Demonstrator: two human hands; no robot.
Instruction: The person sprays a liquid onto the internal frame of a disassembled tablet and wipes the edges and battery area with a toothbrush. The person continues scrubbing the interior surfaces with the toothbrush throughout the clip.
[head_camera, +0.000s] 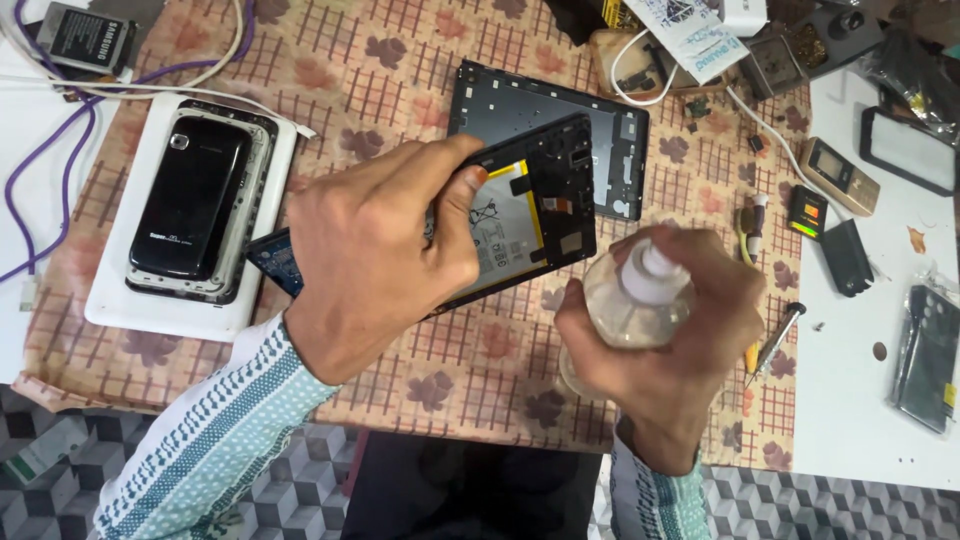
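My left hand (375, 250) grips an opened tablet (530, 215) by its left edge, tilting it up off the cloth so that its white battery and black inner frame face me. My right hand (670, 335) wraps around a small clear plastic bottle (635, 305) with a white cap, held upright just right of the tablet. Behind the tablet lies its grey back cover (615, 150), flat on the patterned cloth (390, 70).
At left, a stack of phones (190, 200) rests on a white tablet. Cables (60, 150) run at top left. At right lie a screwdriver (775, 340), a small tester, phone parts (845, 175) and a bagged phone (925, 355) on the white table.
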